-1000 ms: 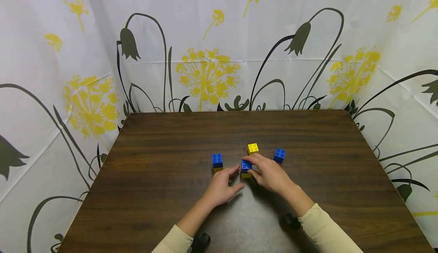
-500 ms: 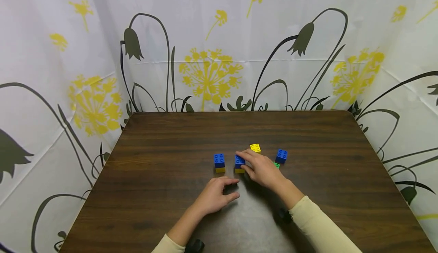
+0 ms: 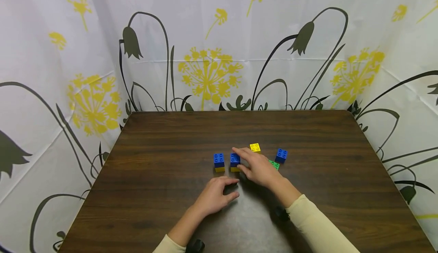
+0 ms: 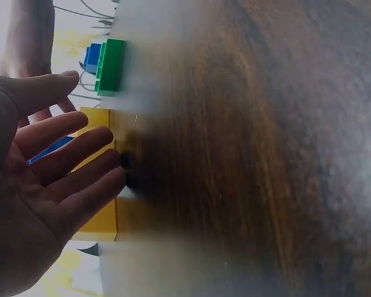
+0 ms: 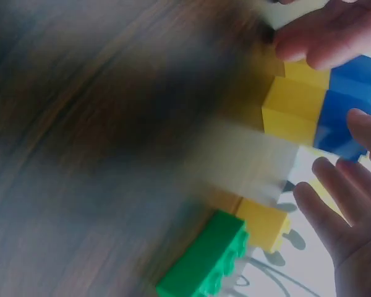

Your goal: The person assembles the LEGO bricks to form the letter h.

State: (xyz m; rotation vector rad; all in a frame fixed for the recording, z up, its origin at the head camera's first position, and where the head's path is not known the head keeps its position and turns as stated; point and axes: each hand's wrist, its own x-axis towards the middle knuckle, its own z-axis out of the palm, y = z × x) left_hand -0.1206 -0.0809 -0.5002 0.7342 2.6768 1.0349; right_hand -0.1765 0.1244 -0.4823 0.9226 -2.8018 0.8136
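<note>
Two small stacks, each a blue brick over a yellow one, stand side by side on the table. My right hand is at the right-hand stack; its index finger reaches past the back of the blue brick and its thumb lies at the near right edge. In the right wrist view the fingers are fairly straight, apart from the thumb. Nearer me, my left hand hovers before the left-hand stack, holding nothing. Its fingers are spread loosely in the left wrist view, hiding part of the yellow bricks.
Behind and right of my right hand lie a yellow brick, a longer green brick and a loose blue brick. The brown wooden table ends at a white flowered curtain.
The right-hand stack has moved left with my right hand, closer to the other stack. My left hand has drawn back toward me. More of the green brick shows.
</note>
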